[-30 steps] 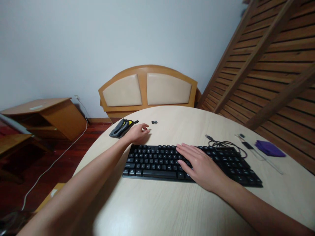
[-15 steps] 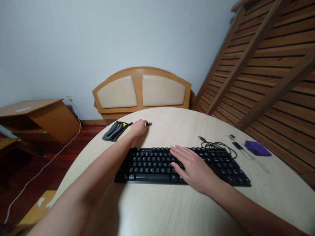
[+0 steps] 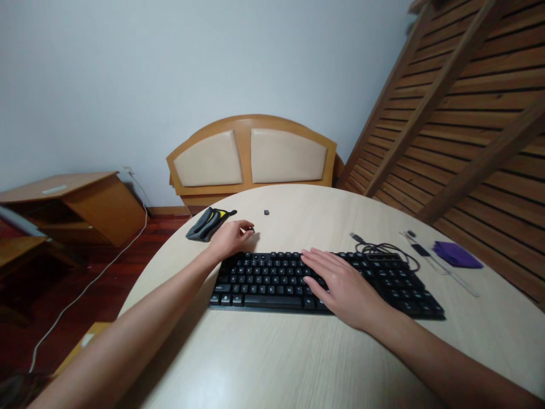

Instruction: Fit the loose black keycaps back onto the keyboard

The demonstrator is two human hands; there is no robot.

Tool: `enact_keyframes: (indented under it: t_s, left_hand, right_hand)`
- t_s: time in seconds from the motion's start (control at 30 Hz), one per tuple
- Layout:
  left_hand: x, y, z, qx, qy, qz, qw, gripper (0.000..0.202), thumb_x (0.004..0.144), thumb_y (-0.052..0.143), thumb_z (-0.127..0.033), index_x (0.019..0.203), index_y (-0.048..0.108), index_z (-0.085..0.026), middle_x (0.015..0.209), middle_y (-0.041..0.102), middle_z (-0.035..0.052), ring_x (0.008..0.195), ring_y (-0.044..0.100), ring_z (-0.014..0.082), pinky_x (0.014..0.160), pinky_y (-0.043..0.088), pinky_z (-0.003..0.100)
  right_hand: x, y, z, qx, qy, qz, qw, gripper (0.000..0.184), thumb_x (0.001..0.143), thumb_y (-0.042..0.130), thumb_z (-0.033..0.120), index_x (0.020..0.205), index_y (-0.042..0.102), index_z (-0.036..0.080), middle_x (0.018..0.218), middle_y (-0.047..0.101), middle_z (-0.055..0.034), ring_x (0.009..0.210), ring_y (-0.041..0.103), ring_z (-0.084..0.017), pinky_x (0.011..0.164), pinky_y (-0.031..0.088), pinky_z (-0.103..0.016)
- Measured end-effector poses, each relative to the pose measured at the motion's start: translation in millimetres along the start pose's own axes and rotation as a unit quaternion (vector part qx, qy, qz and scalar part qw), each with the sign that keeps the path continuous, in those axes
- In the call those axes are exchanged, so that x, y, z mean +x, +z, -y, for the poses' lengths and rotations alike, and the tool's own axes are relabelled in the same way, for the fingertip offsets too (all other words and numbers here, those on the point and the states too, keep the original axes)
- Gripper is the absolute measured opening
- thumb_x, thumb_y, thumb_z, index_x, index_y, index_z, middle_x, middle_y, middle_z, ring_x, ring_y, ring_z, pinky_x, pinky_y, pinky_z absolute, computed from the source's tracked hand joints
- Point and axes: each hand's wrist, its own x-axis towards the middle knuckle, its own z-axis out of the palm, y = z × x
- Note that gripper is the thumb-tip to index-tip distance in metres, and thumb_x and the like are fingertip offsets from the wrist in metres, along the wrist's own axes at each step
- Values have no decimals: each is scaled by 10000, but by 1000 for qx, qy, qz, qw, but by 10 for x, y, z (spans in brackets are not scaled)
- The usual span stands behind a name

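A black keyboard (image 3: 272, 279) lies on the pale round table. My right hand (image 3: 340, 283) rests on its right-middle keys, palm down with the fingers stretched out. Just behind the keyboard's top left edge, my left hand (image 3: 232, 237) is closed in a pinch. Between its fingertips shows a small dark keycap (image 3: 252, 230), mostly hidden. A second small dark piece, like a keycap (image 3: 266, 212), sits on the table farther back. Left of my left hand lies a grey and black pouch-like item with yellow parts (image 3: 209, 224).
A coiled black USB cable (image 3: 383, 248) lies behind the keyboard's right side. Farther right are a thin tool with a black section (image 3: 420, 250) and a folded purple cloth (image 3: 457, 254). A headboard (image 3: 251, 150) stands beyond the table (image 3: 272, 352).
My left hand has drawn back toward the keyboard with the small keycap, leaving the other dark piece behind. My right hand stays on the keys. The view has shifted slightly.
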Motion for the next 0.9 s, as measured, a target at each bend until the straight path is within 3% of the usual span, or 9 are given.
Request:
enact_keyframes:
  t_s: [0.13, 0.27, 0.5, 0.9]
  left_hand:
    - [-347, 16, -37, -92, 30, -1, 995, 349, 945, 527, -402, 1146, 702, -177, 1116, 744, 81, 1006, 685, 247, 893, 518, 333]
    - [-536, 58, -53, -163, 49, 24, 985, 319, 941, 536, -400, 1106, 707, -188, 1133, 739, 58, 1077, 663, 237, 922, 520, 324]
    - [-590, 52, -34, -196, 51, 35, 979, 291, 925, 575, -362, 1120, 713, -197, 1166, 733, 62, 1112, 652, 248, 992, 483, 370]
    - [-593, 72, -19, -170, 90, 27, 981, 256, 939, 572, -330, 1084, 737, -199, 1134, 744, 65, 1058, 677, 236, 974, 498, 374]
  right_hand:
    - [-2, 6, -3, -2, -2, -5, 1000, 394, 986, 503, 324, 1335, 621, 185, 1373, 620, -104, 1310, 544, -276, 1088, 466, -528]
    - [0, 10, -11, -15, -5, 4, 1000, 401, 998, 481, 331, 1345, 609, 175, 1390, 606, -98, 1323, 530, -273, 1101, 454, -522]
    - [0, 8, -20, -24, -1, 18, 1000, 419, 1001, 473, 348, 1345, 603, 147, 1400, 598, -103, 1337, 515, -272, 1108, 446, -521]
    - [-2, 12, -26, -29, -4, 15, 999, 414, 1001, 474, 344, 1335, 607, 137, 1395, 601, -108, 1332, 521, -266, 1109, 448, -513]
